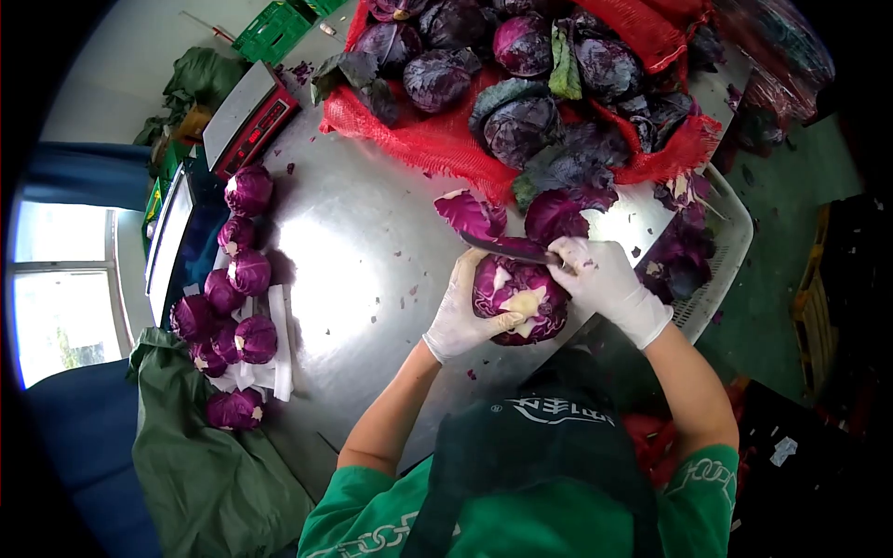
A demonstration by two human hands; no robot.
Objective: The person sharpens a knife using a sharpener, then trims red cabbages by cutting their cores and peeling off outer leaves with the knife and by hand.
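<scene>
Both hands wear white gloves. My left hand (468,314) grips a red cabbage (535,302) from its left side, with the pale cut stem end facing up. My right hand (600,279) is closed round the handle of a knife (507,246), whose dark blade lies across the far edge of the cabbage. Just beyond the blade are a loose purple leaf (470,214) and another leaf (555,218). The cabbage is held above the near edge of the metal table (372,242).
Untrimmed cabbages (521,130) fill a red mesh sack (409,139) at the back. Several trimmed cabbages (249,273) stand at the left, near a red scale (251,126). A white crate (739,228) with purple leaves (684,256) is at the right.
</scene>
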